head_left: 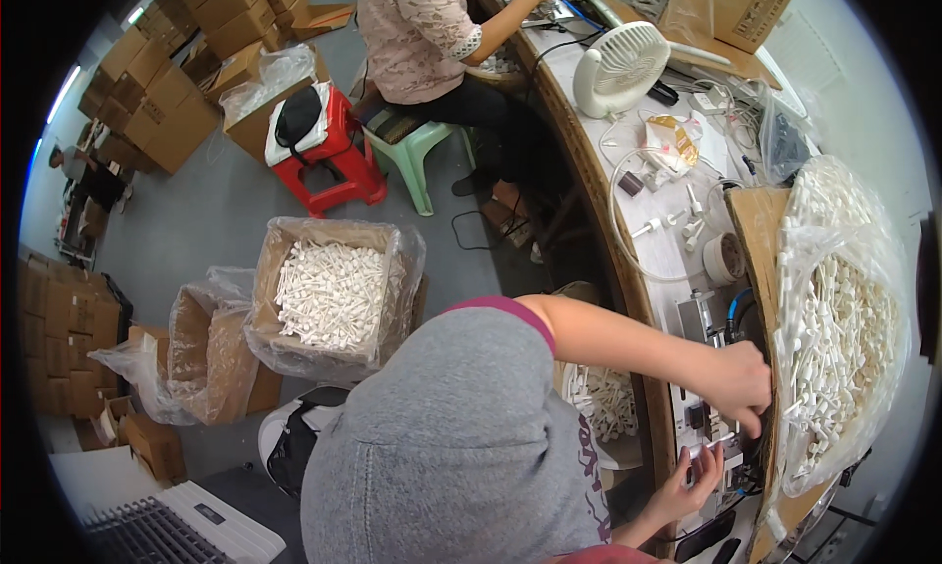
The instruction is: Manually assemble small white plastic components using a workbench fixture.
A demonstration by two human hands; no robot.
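Observation:
My left hand (743,385) reaches over the bench with its fingers curled and pointing down at a small metal fixture (699,319). Whatever lies in its fingertips is hidden. Just below it, my right hand (692,485) is turned palm up, thumb and fingers closed around a small white plastic piece (708,444). The two hands are close together. Beyond them, a large clear bag of white plastic parts (834,358) lies spread on a cardboard sheet (760,255).
On the bench stand a white fan (620,70), a tape roll (724,258) and loose white parts (693,232) among cables. A lined carton of white parts (334,294) sits to my left. Farther off, a co-worker (422,44) sits on a green stool (417,161), near a red stool (339,161).

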